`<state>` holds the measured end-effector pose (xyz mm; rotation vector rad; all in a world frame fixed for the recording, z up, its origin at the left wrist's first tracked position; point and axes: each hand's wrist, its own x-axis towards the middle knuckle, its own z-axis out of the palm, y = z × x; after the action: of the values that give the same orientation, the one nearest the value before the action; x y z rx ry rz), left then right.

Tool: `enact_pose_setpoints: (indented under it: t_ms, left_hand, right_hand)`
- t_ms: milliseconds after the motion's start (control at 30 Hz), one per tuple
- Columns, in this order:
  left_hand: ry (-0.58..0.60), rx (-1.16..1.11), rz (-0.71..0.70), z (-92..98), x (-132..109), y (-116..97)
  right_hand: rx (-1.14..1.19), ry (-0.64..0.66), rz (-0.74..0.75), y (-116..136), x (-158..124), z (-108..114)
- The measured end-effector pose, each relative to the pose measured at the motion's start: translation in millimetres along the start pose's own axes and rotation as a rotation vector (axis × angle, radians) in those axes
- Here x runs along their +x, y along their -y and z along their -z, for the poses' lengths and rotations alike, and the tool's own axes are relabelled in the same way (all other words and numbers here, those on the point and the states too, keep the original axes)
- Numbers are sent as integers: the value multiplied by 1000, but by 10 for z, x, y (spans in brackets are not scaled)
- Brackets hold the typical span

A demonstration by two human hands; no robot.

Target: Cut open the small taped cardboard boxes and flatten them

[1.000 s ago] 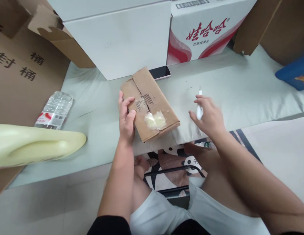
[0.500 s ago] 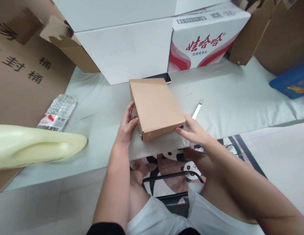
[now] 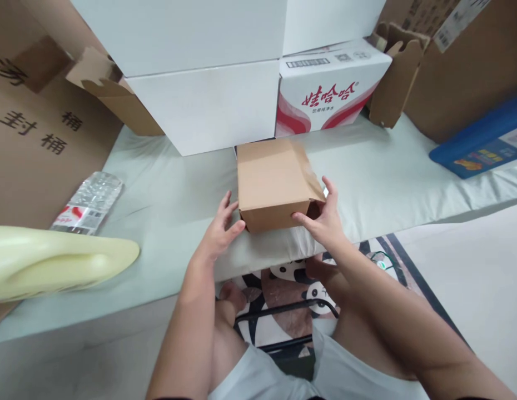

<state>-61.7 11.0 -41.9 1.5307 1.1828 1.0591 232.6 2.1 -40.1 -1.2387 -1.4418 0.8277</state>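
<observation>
We judge step as positioning the carton (image 3: 270, 176), centre of cloth (image 3: 379, 178); left hand (image 3: 219, 233), fingers apart, beside its left; right hand (image 3: 328, 223) at near right corner, clamping unclear; next calls for steady two-sided hold

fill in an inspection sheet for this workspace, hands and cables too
Surface: pale green covering, wrinkled.
Work item: cardboard box, plain face up, dark gap at its near right corner.
Clutter: clear bottle and pale yellow object at left; small white item, mostly hidden by the right hand.
Hands: left hand open by the box's near left corner; right hand at the near right corner, grip unclear.
Cables: nothing seen for certain.
Surroundings: white carton behind, blue package at right.
</observation>
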Motion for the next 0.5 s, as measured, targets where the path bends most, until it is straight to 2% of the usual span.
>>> enact_pose_setpoints:
  t_ms: [67,133,233,333,433,500]
  left_hand:
    - [60,-4,-18,-87,2,-42]
    - [55,-42,12,-148,-5,-84]
    - [-35,-104,65,-161,-21,-101]
    - [-171,-132,6,-125,-23,-98]
    - [-205,-178,-100,-118,2,-115]
    - [-216,-185,-91,-118,27,-130]
  right_hand:
    - [-47,-58,23,-49,-19,-22]
    - [-11,-39,25,-94,-31,-48]
    - [146,33,-13,-126,-14,-84]
    - [255,60,-26,-111,34,-115]
    - [237,57,12,-91,68,-139]
    - [217,60,26,-86,73,-143]
